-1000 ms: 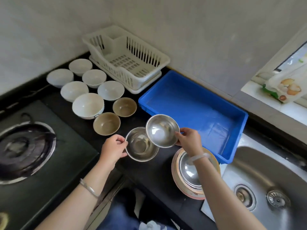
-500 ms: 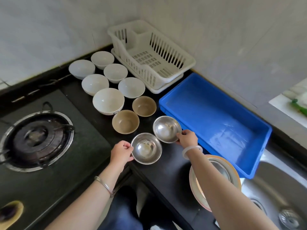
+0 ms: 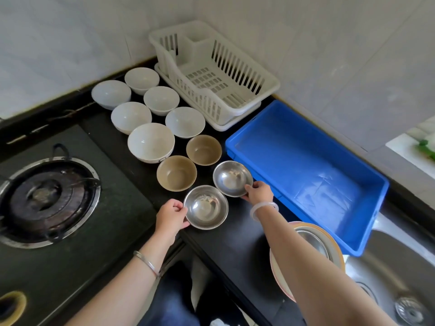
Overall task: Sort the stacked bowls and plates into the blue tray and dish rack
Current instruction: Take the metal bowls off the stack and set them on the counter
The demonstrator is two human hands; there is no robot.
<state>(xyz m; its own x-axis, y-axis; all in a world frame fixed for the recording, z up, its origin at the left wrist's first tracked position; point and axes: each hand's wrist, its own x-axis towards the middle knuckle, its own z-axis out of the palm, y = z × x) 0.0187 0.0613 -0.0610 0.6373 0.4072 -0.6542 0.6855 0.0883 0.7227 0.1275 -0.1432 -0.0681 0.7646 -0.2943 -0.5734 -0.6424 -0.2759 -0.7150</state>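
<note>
Down came the steel bowl (image 3: 231, 178) gripped by the right hand (image 3: 259, 192), beside the left hand (image 3: 171, 216) gripping the second bowl (image 3: 206, 207); pushed closer, rims could bump

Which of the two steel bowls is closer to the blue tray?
The steel bowl in the right hand: it sits beside the blue tray; the other steel bowl, in the left hand, is farther off.

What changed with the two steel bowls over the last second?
The right hand lowered the far steel bowl from a raised, tilted hold down to the counter, beside the blue tray, and still grips its rim. The left hand still holds the near steel bowl. White bowls, brown bowls, dish rack and plates are unchanged.
</note>
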